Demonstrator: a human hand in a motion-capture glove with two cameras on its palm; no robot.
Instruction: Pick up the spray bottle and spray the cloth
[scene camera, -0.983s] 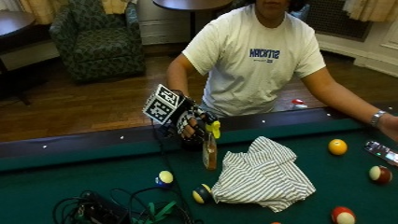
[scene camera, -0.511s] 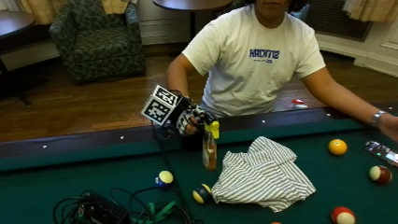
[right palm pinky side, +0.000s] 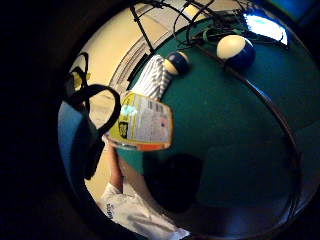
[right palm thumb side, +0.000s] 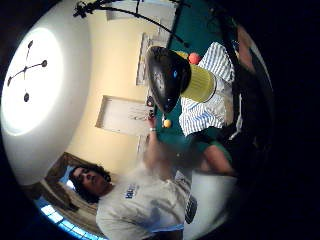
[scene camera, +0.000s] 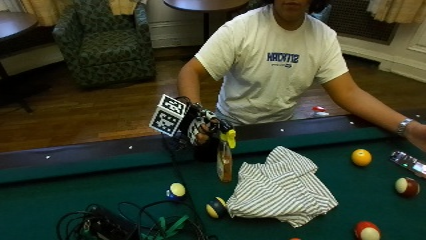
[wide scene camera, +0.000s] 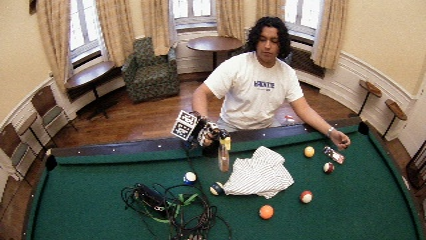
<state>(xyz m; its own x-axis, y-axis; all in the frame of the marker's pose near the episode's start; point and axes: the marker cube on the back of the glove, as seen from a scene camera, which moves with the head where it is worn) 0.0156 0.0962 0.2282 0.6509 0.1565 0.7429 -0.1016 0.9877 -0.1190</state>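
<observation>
A green felt pool table (scene camera: 80, 185) is carrying a crumpled white-and-grey striped cloth (scene camera: 283, 187). The black-gloved right hand (scene camera: 203, 129) is gripping, fingers curled round its top, a clear amber spray bottle with a yellow trigger head (scene camera: 225, 157), which is hanging upright just beside the cloth's edge. A blue-and-white billiard ball (scene camera: 176, 190) is lying nearby.

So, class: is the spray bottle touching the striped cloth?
Apart. In the outside view the spray bottle hangs from the gloved right hand, with green felt between it and the striped cloth.
</observation>
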